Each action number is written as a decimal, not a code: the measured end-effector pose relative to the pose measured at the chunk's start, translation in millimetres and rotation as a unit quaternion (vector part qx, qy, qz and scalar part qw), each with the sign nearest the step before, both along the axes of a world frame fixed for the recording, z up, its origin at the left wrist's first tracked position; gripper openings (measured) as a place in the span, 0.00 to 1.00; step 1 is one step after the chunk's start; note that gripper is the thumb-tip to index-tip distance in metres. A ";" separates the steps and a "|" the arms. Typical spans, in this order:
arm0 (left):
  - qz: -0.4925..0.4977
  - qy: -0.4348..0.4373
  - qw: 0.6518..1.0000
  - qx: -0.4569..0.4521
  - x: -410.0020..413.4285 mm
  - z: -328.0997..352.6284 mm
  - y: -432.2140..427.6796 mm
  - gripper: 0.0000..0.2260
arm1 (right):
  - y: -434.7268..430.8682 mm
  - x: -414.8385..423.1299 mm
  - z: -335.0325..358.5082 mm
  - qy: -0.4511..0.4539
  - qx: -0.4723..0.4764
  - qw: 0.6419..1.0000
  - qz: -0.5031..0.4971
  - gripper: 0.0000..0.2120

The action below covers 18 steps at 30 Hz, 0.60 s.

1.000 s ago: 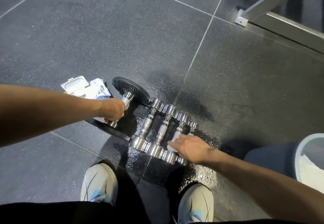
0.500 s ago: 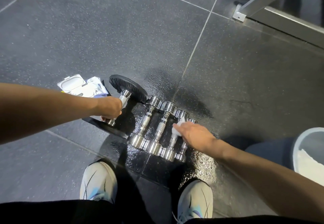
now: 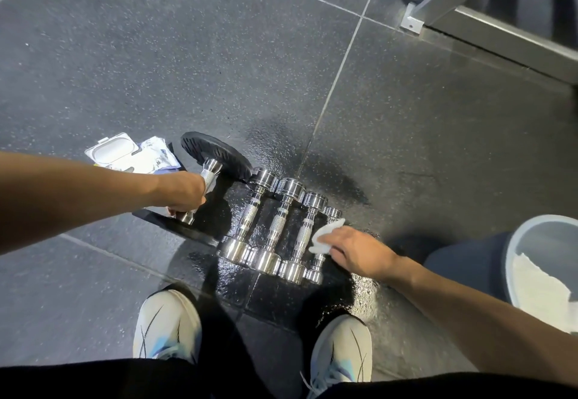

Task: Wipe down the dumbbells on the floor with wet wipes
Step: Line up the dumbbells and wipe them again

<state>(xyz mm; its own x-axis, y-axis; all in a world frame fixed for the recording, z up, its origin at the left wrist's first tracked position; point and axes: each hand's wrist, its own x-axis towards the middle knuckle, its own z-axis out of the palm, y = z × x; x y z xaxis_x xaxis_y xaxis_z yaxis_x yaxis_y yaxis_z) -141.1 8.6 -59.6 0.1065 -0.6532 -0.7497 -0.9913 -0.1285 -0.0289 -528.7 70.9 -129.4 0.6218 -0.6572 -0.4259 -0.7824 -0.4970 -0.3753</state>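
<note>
down on the wet floor (image 3: pixel 187 54), four chrome dumbbells (image 3: pixel 276 226) lay side by side. my right hand (image 3: pixel 356 251) held a white wet wipe (image 3: pixel 325 236) against the smallest dumbbell (image 3: pixel 332 212) at the row's right end. my left hand (image 3: pixel 184 192) gripped the handle of a black-plate dumbbell (image 3: pixel 209 176) just beside the row, and the wipes pack (image 3: pixel 125 154) lay behind it.

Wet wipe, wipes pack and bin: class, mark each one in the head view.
wet wipe (image 3: pixel 328 229), head view, on its exposed upper fold.
wipes pack (image 3: pixel 114 150), head view, on its white flip lid.
bin (image 3: pixel 510 244), head view, on its left rim.
</note>
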 end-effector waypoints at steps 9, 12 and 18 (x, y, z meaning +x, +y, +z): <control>-0.031 -0.005 1.000 -0.002 5.6 -4.8 -0.8 0.15 | -23.4 -1.7 -6.7 -0.031 -0.041 0.998 -0.031 0.12; -0.034 -0.008 0.999 -0.004 4.6 -3.7 -0.8 0.15 | -1.5 -0.1 -16.7 -0.028 -0.013 0.999 -0.021 0.12; -0.032 -0.010 0.999 -0.005 0.3 -1.8 -0.7 0.11 | 1.9 2.7 -1.3 -0.036 0.061 0.993 0.094 0.17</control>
<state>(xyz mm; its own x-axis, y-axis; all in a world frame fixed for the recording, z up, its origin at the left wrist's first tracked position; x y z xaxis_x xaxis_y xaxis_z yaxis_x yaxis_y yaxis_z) -140.8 7.9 -61.4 0.0802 -0.6672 -0.7406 -0.9966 -0.0658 -0.0487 -526.0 72.9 -130.7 0.7611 -0.4722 -0.4446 -0.6481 -0.5794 -0.4942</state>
